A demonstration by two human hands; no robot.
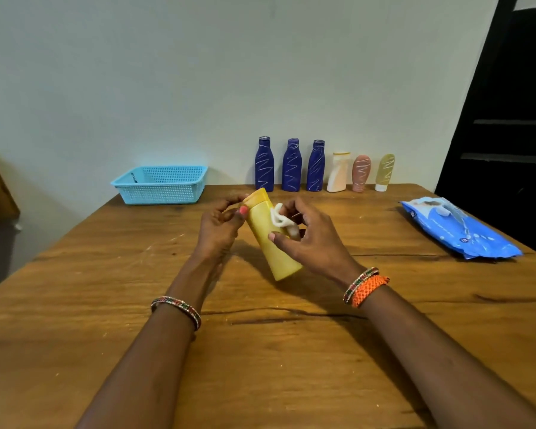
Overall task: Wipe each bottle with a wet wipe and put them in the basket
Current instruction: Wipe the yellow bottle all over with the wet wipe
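**Yellow bottle mid-wipe, six more waiting**

Wooden boards make up the table (291,351), set against a pale wall. Above its middle the left hand (218,226) curls round the cap end of a yellow bottle (271,243), tilted with its base toward the person. The right hand (310,236) pinches a bunched white wipe (280,219) against the bottle's side, thumb pressed on the plastic.

At the far left, the blue basket (161,184) appears to hold no bottles yet. Along the far edge stand three dark blue bottles (291,165), a white bottle (338,173), a pink tube (361,173) and an olive tube (384,171), all scribbled with white marks. The wipe pack (458,227) lies to the right.

Risks, as a judgement: a damp, smooth bottle gripped only near its cap could slip and drop onto the table. Reaching later for the close-packed row could topple a neighbour.
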